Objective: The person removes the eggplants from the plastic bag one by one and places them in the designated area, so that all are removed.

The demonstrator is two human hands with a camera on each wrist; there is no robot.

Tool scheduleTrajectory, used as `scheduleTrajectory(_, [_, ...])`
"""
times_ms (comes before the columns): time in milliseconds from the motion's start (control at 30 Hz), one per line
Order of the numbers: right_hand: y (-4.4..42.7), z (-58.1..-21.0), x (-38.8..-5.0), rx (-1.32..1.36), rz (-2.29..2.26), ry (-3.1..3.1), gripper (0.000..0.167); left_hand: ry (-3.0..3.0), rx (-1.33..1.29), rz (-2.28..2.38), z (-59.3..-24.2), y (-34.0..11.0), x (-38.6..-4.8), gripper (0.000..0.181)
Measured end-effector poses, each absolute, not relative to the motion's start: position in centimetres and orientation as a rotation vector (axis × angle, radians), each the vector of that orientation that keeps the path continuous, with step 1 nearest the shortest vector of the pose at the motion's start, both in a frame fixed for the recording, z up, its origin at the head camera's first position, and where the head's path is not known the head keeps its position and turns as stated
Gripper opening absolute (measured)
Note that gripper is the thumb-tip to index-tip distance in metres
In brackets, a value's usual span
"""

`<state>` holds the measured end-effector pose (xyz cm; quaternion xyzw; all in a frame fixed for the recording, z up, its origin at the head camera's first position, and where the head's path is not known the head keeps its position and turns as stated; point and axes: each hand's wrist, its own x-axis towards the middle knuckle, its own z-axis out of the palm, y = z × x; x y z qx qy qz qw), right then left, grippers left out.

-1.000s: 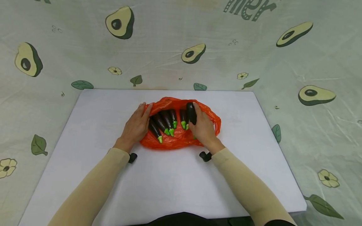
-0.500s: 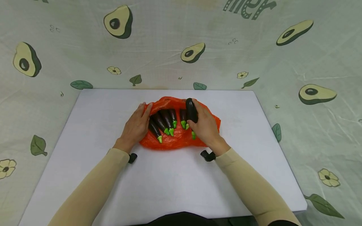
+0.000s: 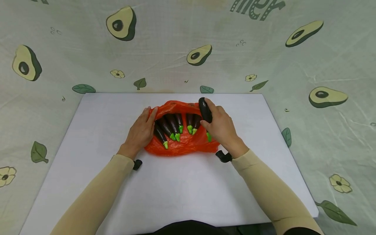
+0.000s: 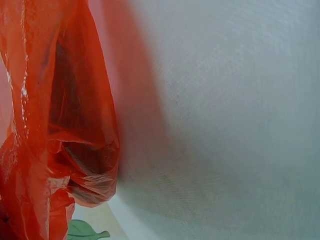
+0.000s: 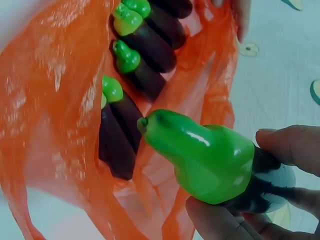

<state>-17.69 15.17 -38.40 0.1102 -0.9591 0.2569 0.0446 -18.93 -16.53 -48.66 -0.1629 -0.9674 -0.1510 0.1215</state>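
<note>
Several dark purple eggplants [image 3: 166, 127] with green stem ends lie in a red plastic bag [image 3: 182, 148], whose mouth faces the person. The left hand [image 3: 140, 130] holds the bag's left edge; its thumb is hidden in the head view. In the left wrist view only the crumpled bag [image 4: 75, 115] shows. The right hand [image 3: 221, 127] grips one eggplant [image 3: 205, 110] at the bag's right side, green end toward the person. In the right wrist view, fingers and thumb wrap the dark body of this eggplant [image 5: 210, 160], over the bag's mouth.
The bag rests on a white tabletop [image 3: 176, 189]. A pale cloth [image 3: 164, 49] printed with avocados and leaves hangs behind the table and spreads around its sides. A dark wrist-mounted piece [image 3: 224, 156] sits by the right cuff, and another [image 3: 137, 164] by the left.
The right hand has lifted its eggplant and drawn it to the right, uncovering more of the eggplants beneath. The bag's right side has shifted inward. The left hand stays in place.
</note>
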Motion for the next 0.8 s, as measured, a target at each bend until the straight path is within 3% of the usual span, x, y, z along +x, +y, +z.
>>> scheduleTrajectory(300, [17.1,-37.1,-18.4,0.288,0.77,-2.927,0.083,-2.816,-0.486,-0.438,-48.8,-16.5,-19.1,0.068])
scheduleTrajectory(800, [24.3,-35.1,-21.5,0.035,0.683,-2.897,0.082,-2.791,-0.497,-0.428,-48.9,-16.9,-18.8,0.067])
